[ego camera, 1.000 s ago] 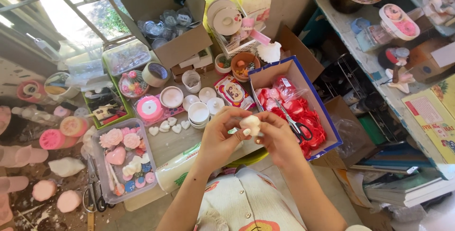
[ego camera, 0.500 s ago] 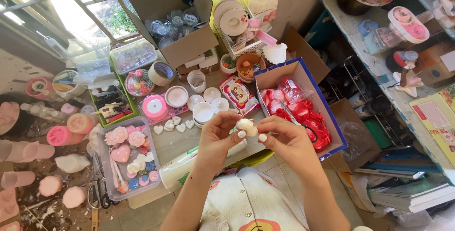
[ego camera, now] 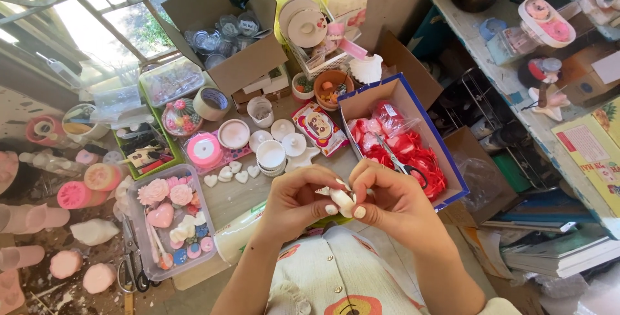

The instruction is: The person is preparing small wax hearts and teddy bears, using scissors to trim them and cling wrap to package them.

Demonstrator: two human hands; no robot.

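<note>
Small white moulded piece (ego camera: 341,200) pinched betw. both hands over table's near edge (ego camera: 245,200): left hand (ego camera: 298,200) thumb/fingers closed on it, right hand (ego camera: 387,200) likewise. Light grip w/ fingertips only seems best; piece looks fragile. Blue-edged box (ego camera: 452,174), red packets, at right edge; brown carton (ego camera: 248,64) at far edge; pink rectangular packet (ego camera: 318,126) mid-table.

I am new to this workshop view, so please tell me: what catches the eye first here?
First, the left hand and right hand at the bottom centre, pinching a small white piece together. Just right of them stands a blue-edged box full of red ribbon, with scissors on top. At left, a clear tray holds pink flower shapes.
</note>
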